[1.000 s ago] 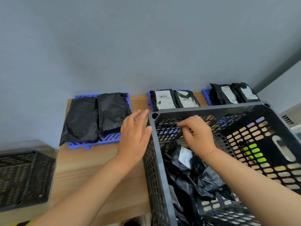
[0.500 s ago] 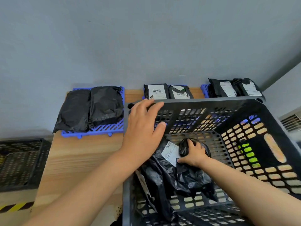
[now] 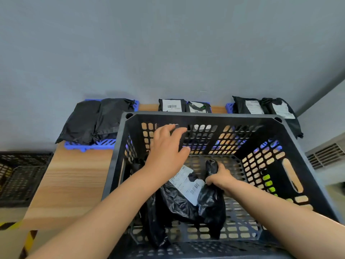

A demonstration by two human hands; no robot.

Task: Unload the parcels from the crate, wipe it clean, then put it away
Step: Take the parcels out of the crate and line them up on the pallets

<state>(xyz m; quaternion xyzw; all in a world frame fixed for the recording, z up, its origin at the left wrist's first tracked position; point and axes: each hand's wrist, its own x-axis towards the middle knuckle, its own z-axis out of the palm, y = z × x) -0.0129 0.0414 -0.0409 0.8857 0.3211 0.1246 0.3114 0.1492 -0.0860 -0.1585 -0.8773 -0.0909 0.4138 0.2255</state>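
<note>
Crate: the black perforated plastic crate (image 3: 205, 116) stands on the light wooden table (image 3: 74, 184), with its far rim near the wall.
Inside the crate: crumpled black plastic parcels lie on the gridded floor. One labelled black parcel (image 3: 211, 204) is at the centre, and another black parcel (image 3: 156, 223) lies against the left wall.
Right hand: the right hand (image 3: 221, 177) is low in the crate, clenched round the bunched top of the labelled black parcel.
Left hand: the left hand (image 3: 166, 146) is unclenched with fingers spread near the far wall. Whether it touches the wall cannot be told.
Left blue slatted tray (image 3: 89, 145): two plain black bags (image 3: 93, 120) lie side by side on it.
Behind the crate: two more pairs of black parcels, the middle pair (image 3: 171, 105) and the right pair (image 3: 280, 109), lie on blue trays along the wall.
Second black crate (image 3: 20, 176): it sits below the table's left edge, and its contents cannot be made out.
Edges and room: bare wood lies left of the crate, and the crate's right half is free of parcels.
Writing: the white label (image 3: 188, 186) on the held parcel carries a barcode, and so do the middle pair's labels. The text is too small to read.
</note>
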